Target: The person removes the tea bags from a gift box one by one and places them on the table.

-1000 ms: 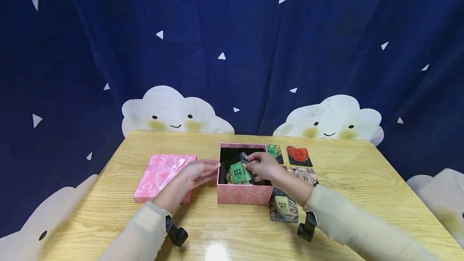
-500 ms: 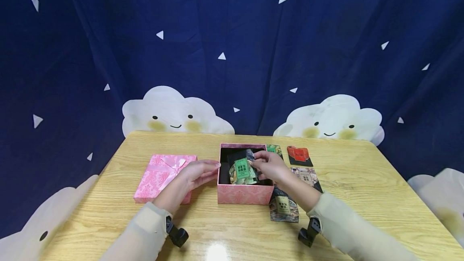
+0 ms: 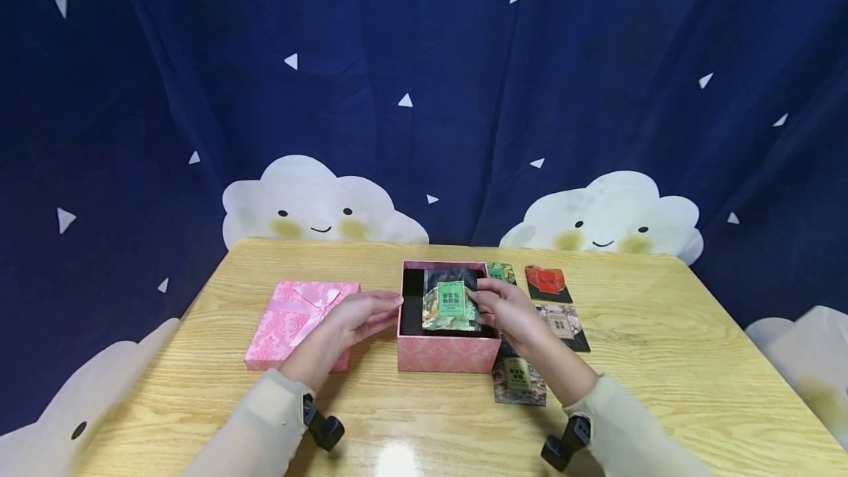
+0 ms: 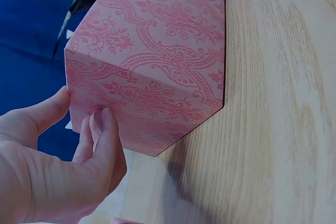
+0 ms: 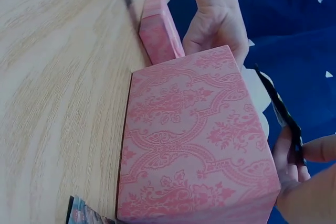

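Note:
A pink patterned gift box (image 3: 447, 355) stands lidless on the table, its dark inside facing up. My left hand (image 3: 363, 317) holds its left wall near the rim; in the left wrist view thumb and fingers meet that wall. My right hand (image 3: 506, 311) pinches a green-labelled sachet (image 3: 451, 300) by its right edge, over the box opening. The right wrist view shows this sachet edge-on, as a thin dark strip (image 5: 281, 106) between thumb and fingers, above the rim.
The pink lid (image 3: 291, 322) with a ribbon bow lies left of the box. Right of it lie a black sachet with a pale label (image 3: 518, 377), a floral one (image 3: 559, 324), a red-labelled one (image 3: 547, 282) and a green one (image 3: 501, 271).
The green-labelled sachet has come up out of the box and turned upright and flatter toward me. My right hand has shifted slightly right with it; my left hand stays at the box.

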Motion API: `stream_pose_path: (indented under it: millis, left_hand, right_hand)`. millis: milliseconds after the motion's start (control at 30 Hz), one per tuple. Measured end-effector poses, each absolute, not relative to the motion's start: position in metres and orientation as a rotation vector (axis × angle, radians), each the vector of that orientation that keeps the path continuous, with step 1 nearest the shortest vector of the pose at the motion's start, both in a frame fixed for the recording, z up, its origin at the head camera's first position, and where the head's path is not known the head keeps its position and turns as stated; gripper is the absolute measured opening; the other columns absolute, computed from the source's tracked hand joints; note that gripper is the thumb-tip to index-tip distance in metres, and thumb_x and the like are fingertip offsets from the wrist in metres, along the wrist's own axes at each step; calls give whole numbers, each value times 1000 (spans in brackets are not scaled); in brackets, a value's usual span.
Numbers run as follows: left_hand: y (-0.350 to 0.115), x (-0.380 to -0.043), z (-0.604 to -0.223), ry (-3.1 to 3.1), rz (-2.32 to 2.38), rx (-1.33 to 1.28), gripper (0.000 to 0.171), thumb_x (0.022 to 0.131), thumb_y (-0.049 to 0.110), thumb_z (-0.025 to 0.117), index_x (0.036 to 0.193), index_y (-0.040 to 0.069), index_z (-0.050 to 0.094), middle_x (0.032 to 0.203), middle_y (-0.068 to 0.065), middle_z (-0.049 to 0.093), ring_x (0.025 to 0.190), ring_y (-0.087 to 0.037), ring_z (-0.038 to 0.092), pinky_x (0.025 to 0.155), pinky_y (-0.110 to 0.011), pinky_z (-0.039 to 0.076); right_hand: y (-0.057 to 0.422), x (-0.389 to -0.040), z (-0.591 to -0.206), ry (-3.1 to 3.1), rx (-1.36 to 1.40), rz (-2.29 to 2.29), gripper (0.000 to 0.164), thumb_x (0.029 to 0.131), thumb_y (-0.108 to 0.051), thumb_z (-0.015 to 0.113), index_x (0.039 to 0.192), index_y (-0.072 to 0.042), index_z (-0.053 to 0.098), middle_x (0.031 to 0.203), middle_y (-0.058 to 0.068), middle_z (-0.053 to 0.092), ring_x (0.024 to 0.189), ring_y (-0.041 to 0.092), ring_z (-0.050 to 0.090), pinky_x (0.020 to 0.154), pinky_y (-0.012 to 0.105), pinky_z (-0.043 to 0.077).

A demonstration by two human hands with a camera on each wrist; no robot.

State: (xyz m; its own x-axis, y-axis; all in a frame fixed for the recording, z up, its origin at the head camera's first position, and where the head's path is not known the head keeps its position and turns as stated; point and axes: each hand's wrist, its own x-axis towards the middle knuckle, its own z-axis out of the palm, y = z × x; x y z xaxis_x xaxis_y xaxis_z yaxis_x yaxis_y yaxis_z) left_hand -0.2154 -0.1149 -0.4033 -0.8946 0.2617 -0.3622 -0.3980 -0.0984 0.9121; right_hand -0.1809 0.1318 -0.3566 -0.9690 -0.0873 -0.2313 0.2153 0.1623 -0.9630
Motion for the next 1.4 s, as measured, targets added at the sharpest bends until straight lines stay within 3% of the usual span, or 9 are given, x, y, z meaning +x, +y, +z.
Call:
stream_pose_path:
  millis: [100,267,400,533,667,800,1100,1400]
  left_hand:
    - [-115,-215,-404,1748,2047,-160,41,92,6,60,128,-12,49,85,2,68,81,-7,66,105,-39,49]
    - [-117,-215,-407,1746,2051,-151,40,93,5,59,127,-12,50,87,2,68,81,-6,66,103,-37,51]
    - [-117,-215,-407,1749,2055,-159,41,93,6,60,128,-13,50,89,1,68,82,-7,67,105,-40,49]
    - [-116,-215,-406,1748,2051,-175,42,92,7,61,129,-12,50,95,-3,70,85,-9,68,108,-44,44]
    - [-116,-217,-405,1750,2050,-192,43,92,8,61,129,-11,51,103,-8,71,88,-11,69,109,-44,44]
    - [-116,-217,-405,1755,2057,-182,42,93,7,61,129,-12,50,111,-13,69,92,-12,68,108,-44,45]
    - [-112,-215,-403,1747,2062,-175,40,92,6,61,127,-12,52,98,-6,70,89,-11,69,109,-44,44]
    - [-114,-213,-402,1744,2071,-200,41,92,6,61,128,-11,52,87,1,69,83,-9,69,108,-44,44]
  right_hand:
    - [135,-180,-357,2128,152,-1976,38,98,-13,51,132,2,43,95,-3,51,71,4,47,62,15,49]
    - [140,-179,-357,2016,196,-2119,17,97,-9,50,112,-4,44,68,-8,38,57,3,33,52,15,39]
    - [147,-178,-356,1961,190,-2163,18,97,-9,48,114,-5,41,62,-10,37,53,2,34,49,15,37]
    - [156,-176,-355,1955,175,-2173,24,98,-9,46,120,-4,40,63,-12,47,53,-1,44,51,14,48]
    - [166,-176,-355,1962,192,-2186,20,97,-8,46,117,-6,41,65,-13,52,55,-3,46,52,13,48]
    - [179,-174,-356,1938,177,-2185,13,98,-9,46,110,-10,42,73,-13,60,64,-3,56,58,13,52]
    - [220,-162,-378,1920,181,-2118,10,99,-12,46,108,-14,47,81,-13,63,72,-2,59,58,12,50]
    - [259,-149,-401,1815,230,-2151,14,99,-11,49,99,-22,57,88,-11,65,80,1,62,72,15,57]
